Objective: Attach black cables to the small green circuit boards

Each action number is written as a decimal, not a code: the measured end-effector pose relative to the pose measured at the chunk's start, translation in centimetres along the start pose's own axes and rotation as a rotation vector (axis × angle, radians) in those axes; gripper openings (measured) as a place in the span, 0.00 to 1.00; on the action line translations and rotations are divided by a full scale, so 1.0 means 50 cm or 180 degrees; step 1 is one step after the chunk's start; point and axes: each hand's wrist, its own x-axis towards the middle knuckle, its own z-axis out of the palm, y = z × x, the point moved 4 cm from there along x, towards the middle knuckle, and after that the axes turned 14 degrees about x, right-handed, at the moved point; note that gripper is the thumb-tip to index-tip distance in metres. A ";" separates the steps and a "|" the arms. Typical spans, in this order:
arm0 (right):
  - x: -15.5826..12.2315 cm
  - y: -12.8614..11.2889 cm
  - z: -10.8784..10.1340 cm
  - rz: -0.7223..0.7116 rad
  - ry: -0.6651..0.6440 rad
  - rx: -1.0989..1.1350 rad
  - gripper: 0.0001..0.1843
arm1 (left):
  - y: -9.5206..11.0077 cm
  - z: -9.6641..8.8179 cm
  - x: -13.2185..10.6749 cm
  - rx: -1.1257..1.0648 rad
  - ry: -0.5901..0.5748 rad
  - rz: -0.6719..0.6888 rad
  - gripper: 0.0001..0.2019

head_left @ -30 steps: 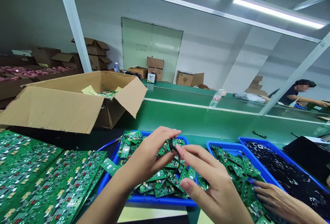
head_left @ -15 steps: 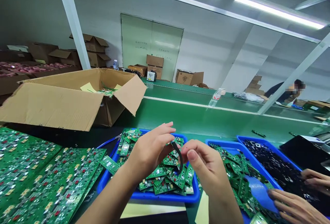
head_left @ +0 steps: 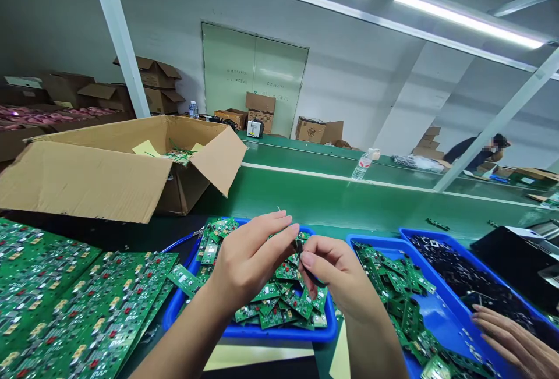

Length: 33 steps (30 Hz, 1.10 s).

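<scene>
My left hand (head_left: 244,257) is over the middle blue tray (head_left: 262,332), its fingers bent together and its thumb hidden. Between both hands runs a short, flexible black strip (head_left: 312,277). My right hand (head_left: 338,268) pinches it between thumb and fingers, and its upper end meets my left fingertips. A thin pale tip sticks up behind the left fingers; I cannot make out what it belongs to. Beneath the hands, the tray holds a heap of small green circuit boards (head_left: 266,309).
Large green board panels (head_left: 87,303) lie stacked at left, below an open cardboard box (head_left: 87,187). On the right, another blue tray (head_left: 441,309) holds boards, beside a tray of black parts (head_left: 458,268). A co-worker's hand (head_left: 515,332) reaches in there. A water bottle (head_left: 362,166) stands behind.
My hands have come closer together, and the black strip, curved and hanging before, now slants down under my right fingers. The co-worker's hand has moved off the right tray's boards.
</scene>
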 end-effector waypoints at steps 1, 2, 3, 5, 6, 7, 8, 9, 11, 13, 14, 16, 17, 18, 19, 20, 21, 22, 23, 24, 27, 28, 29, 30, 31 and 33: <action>0.003 0.004 -0.004 0.0103 -0.0012 0.0023 0.22 | 0.002 -0.002 0.004 0.0034 -0.0062 0.0080 0.10; 0.006 0.006 -0.007 0.0190 -0.0031 0.0037 0.22 | 0.004 -0.004 0.009 0.0065 -0.0130 0.0167 0.09; 0.008 0.007 -0.009 0.0252 -0.0066 0.0045 0.22 | 0.006 -0.006 0.013 0.0091 -0.0199 0.0245 0.08; 0.011 0.003 -0.010 0.0259 -0.0176 0.0066 0.21 | 0.010 -0.009 0.022 0.0108 -0.0323 0.0317 0.06; 0.012 0.000 -0.009 0.0211 -0.0231 0.0079 0.20 | 0.011 -0.010 0.024 0.0088 -0.0396 0.0303 0.06; 0.013 -0.003 -0.009 0.0146 -0.0270 0.0093 0.20 | 0.013 -0.009 0.026 0.0048 -0.0480 0.0262 0.06; 0.014 -0.006 -0.008 0.0083 -0.0301 0.0110 0.19 | 0.014 -0.007 0.026 -0.0014 -0.0571 0.0203 0.07; 0.014 -0.007 -0.008 0.0032 -0.0329 0.0133 0.19 | 0.015 -0.005 0.025 -0.0106 -0.0647 0.0134 0.09; 0.016 -0.004 -0.010 -0.0024 -0.0362 0.0209 0.18 | 0.017 -0.002 0.022 -0.0336 -0.0738 -0.0003 0.10; 0.019 0.003 -0.012 -0.0031 -0.0384 0.0320 0.17 | 0.016 0.000 0.020 -0.0513 -0.0772 -0.0126 0.11; 0.021 0.007 -0.013 -0.0016 -0.0390 0.0388 0.16 | 0.015 0.001 0.020 -0.0559 -0.0781 -0.0179 0.11; 0.027 0.016 -0.014 0.0058 -0.0428 0.0524 0.16 | 0.011 0.000 0.020 -0.0588 -0.0823 -0.0250 0.11; 0.029 0.020 -0.014 0.0105 -0.0461 0.0578 0.16 | 0.009 -0.001 0.021 -0.0602 -0.0861 -0.0268 0.11; 0.032 0.023 -0.013 0.0146 -0.0491 0.0613 0.16 | 0.007 -0.003 0.022 -0.0631 -0.0859 -0.0282 0.10; 0.033 0.025 -0.012 0.0175 -0.0515 0.0629 0.16 | 0.005 -0.004 0.022 -0.0684 -0.0852 -0.0293 0.09; 0.035 0.027 -0.012 0.0194 -0.0533 0.0627 0.17 | 0.004 -0.005 0.023 -0.0749 -0.0872 -0.0306 0.09; 0.035 0.028 -0.011 0.0203 -0.0546 0.0610 0.17 | 0.003 -0.006 0.023 -0.0815 -0.0902 -0.0325 0.08; 0.035 0.028 -0.010 0.0217 -0.0557 0.0583 0.18 | 0.002 -0.006 0.024 -0.0879 -0.0940 -0.0349 0.08; 0.034 0.029 -0.009 0.0236 -0.0566 0.0547 0.18 | 0.002 -0.006 0.024 -0.0948 -0.0989 -0.0369 0.08; 0.033 0.029 -0.008 0.0247 -0.0563 0.0506 0.19 | 0.002 -0.005 0.024 -0.1016 -0.1047 -0.0393 0.08; 0.026 0.025 -0.008 0.0207 -0.0477 0.0334 0.17 | 0.003 0.002 0.024 -0.1217 -0.1127 -0.0487 0.08; 0.024 0.022 -0.008 0.0181 -0.0434 0.0261 0.16 | 0.003 0.005 0.024 -0.1284 -0.1153 -0.0537 0.08; 0.021 0.019 -0.008 0.0150 -0.0407 0.0185 0.15 | 0.003 0.009 0.023 -0.1357 -0.1173 -0.0611 0.07; 0.019 0.016 -0.008 0.0106 -0.0392 0.0098 0.14 | 0.003 0.012 0.022 -0.1459 -0.1198 -0.0724 0.08; 0.018 0.012 -0.009 0.0053 -0.0373 -0.0010 0.13 | 0.001 0.015 0.021 -0.1622 -0.1229 -0.0904 0.08; 0.016 0.004 -0.014 -0.0053 -0.0306 -0.0276 0.11 | -0.008 0.017 0.016 -0.2164 -0.1237 -0.1504 0.08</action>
